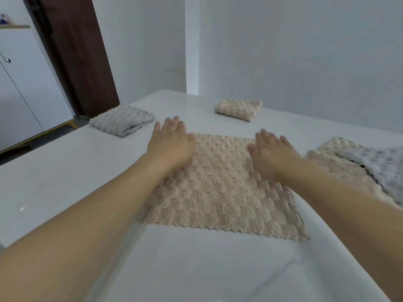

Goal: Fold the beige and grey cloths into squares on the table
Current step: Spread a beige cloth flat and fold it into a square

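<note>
A: What have you got in front of you?

B: I see a beige, bumpy-textured plush cloth [220,188] spread flat as one open square in the middle of the white tabletop [65,171]. My left hand [171,141] lies palm down on its far left corner, fingers straight and together, reaching past the edge onto the tabletop. My right hand [271,152] lies flat on the far right part of the same cloth, fingers straight and slightly spread. Neither hand grips anything.

A: And the other cloths?

B: At the far left edge of the tabletop sits a grey plush cloth folded into a thick square [122,119]. Further back, near the middle, is a smaller beige plush cloth folded into a square [238,109]. To my right, an unfolded beige plush cloth [340,168] lies close beside the one under my hands, with a loose grey plush cloth [379,164] draped over its right side.

A: Beyond the tabletop?

B: A white wall [283,51], a dark brown door [74,55], and a white cabinet [21,88] at the left.
</note>
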Motion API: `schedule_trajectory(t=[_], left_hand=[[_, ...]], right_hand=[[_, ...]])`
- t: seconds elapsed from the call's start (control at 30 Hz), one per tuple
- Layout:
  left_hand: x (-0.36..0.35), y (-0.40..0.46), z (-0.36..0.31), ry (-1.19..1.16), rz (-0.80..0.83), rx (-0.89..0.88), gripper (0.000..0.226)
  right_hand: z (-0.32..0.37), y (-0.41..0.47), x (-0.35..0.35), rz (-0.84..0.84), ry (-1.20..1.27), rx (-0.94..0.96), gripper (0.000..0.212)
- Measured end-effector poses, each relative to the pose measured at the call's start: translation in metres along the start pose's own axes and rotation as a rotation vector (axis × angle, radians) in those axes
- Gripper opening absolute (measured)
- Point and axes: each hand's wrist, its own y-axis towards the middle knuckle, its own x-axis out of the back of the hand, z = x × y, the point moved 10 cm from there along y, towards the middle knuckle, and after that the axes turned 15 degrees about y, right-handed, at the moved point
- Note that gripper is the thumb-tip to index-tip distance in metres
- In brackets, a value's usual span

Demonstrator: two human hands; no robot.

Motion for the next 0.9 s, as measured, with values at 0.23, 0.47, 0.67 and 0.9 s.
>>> schedule_trajectory(t=[0.23, 0.47, 0.67, 0.9], left_hand=[[-0.037, -0.054, -0.046, -0.033, 0.113, -0.194, 0.059], [-0.036, -0.053, -0.046, -0.030, 0.098, -0.209, 0.059], [-0.056, -0.055, 0.059, 0.039, 0.192, 0.029, 0.061], [0.001, -0.090, -0.035, -0.069, -0.063, -0.104, 0.060]], right_hand=[[0.028, -0.038, -0.044, 0.069, 0.156, 0.101, 0.060], [0.028, -0.039, -0.041, 0.071, 0.162, 0.110, 0.058], [-0.047, -0.063, -0.025, 0.106, 0.048, -0.073, 0.060], [0.029, -0.095, -0.013, -0.025, 0.135, 0.153, 0.060]])
